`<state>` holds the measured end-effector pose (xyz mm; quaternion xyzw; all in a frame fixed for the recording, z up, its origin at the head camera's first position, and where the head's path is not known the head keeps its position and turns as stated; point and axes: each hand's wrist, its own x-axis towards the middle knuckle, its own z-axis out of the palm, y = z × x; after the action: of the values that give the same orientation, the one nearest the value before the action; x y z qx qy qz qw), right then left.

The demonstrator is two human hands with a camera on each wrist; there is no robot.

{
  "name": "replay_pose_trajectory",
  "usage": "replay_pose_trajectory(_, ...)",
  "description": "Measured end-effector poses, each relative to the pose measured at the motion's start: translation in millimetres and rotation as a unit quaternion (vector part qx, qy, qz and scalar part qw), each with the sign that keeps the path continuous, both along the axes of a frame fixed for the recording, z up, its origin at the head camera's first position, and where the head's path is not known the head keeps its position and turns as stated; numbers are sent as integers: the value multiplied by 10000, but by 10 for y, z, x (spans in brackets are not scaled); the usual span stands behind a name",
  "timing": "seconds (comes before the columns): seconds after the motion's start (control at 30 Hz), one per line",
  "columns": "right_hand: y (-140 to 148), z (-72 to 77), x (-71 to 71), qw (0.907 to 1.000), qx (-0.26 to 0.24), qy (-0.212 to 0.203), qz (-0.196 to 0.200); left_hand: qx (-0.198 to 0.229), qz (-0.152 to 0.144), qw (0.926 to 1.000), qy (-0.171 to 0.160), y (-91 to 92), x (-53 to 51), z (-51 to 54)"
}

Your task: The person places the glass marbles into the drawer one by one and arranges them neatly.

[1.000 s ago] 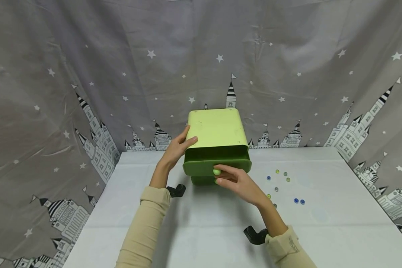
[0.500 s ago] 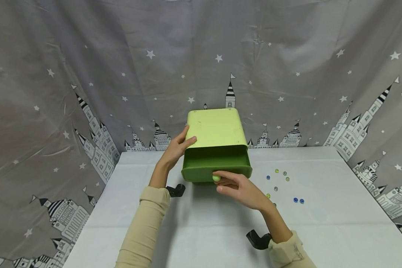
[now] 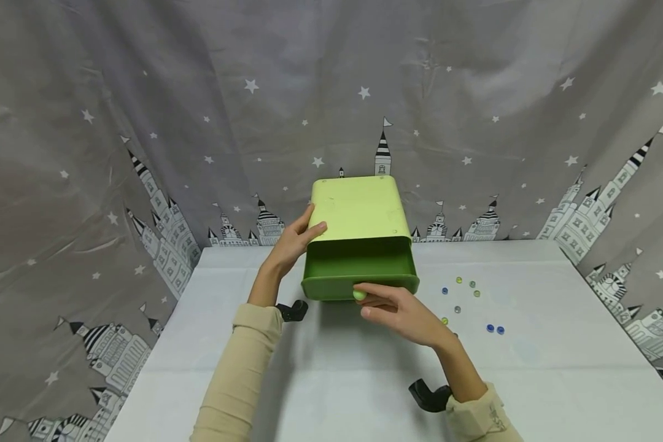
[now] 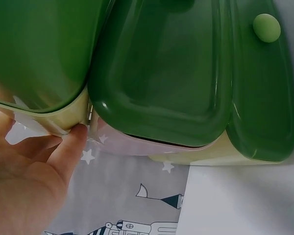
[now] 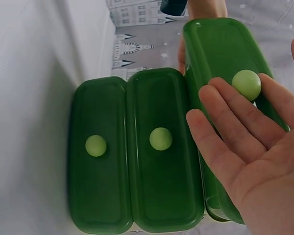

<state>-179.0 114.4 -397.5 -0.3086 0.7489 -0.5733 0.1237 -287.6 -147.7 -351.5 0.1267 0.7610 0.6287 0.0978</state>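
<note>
A light-green drawer cabinet [image 3: 359,205] with dark-green drawers stands at the back of the table. Its top drawer [image 3: 331,286] is pulled out, and the inside that shows holds nothing. My right hand [image 3: 400,310] has the round light-green knob [image 5: 246,84] of that drawer between its index and middle fingers, the thumb apart. Against the cabinet's left side lies my left hand [image 3: 293,245], thumb over the top edge. Two lower drawers [image 5: 100,196] are closed, each with its own knob; in the head view they are mostly hidden.
Several small glass gems in blue [image 3: 490,328], yellow-green [image 3: 459,280] and grey lie scattered on the white tabletop [image 3: 563,307], right of the cabinet. Behind hangs a grey curtain [image 3: 243,141] printed with castles and stars. Black wrist cameras [image 3: 428,396] sit at both wrists.
The right hand has drawn the top drawer further out toward me, so more of its inside shows. In the last half second little has moved. The left hand stays on the cabinet.
</note>
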Motion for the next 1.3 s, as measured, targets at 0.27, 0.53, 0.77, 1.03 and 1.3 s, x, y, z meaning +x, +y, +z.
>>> replay_pose_trajectory(0.27, -11, -10, 6, 10000, 30, 1, -84, -48, 56, 10000, -12, 3, 3, 8)
replay_pose_trajectory(0.53, -22, -6, 20, 9998, 104, 52, -161, -39, 109, 9999, -29, -35, -170, -186)
replay_pose_trajectory(0.77, -6, -31, 50, 9995, 169, 90, -238, -1, 160, 9999, 58, -37, -214, -279)
replay_pose_trajectory(1.03, 77, -48, 143, 9969, 207, 297, -700, 15, 180, 9998, 93, -32, -202, -286)
replay_pose_trajectory(1.3, 296, -74, 232, 9895, 33, 297, -1415, 19, 170, 9998, 98, -28, -198, -290)
